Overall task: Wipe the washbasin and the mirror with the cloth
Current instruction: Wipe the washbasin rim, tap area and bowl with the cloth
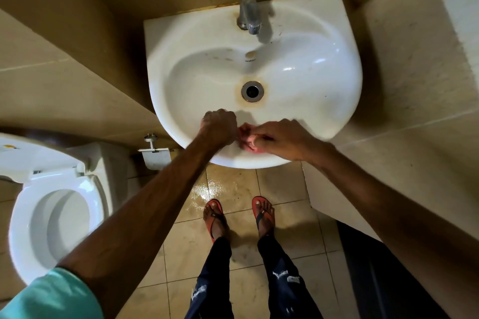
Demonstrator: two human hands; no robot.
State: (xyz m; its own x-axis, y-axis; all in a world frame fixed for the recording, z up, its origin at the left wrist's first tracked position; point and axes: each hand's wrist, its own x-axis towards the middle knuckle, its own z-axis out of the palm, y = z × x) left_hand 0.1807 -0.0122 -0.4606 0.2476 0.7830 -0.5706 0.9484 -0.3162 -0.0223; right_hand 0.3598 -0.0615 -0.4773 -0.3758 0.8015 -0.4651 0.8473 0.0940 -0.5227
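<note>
Both hands at the front edge of the washbasin (344, 67), over the rim. Small pink cloth (245, 139) bunched between them, just above the front rim, near its middle. Left hand (220, 127) is a tight fist, fingers curled under, and looks to grip one end of the cloth (the end itself is hidden under the knuckles). Right hand (281, 140) pinches the other end with fingers and thumb.

Step in hand, my read: gathering or wringing the cloth before wiping. To do it well, keep the twist over the bowl, not past the front edge, so drips miss the floor (223, 189), already shiny-wet there. Then open the cloth into a flat pad, not a wad. Brown ring round the drain (251, 90) and marks on the back wall below the tap (248, 0) probably need firm small circles. Work from back edge to front edge, toward the drain. Mirror not in view.
</note>
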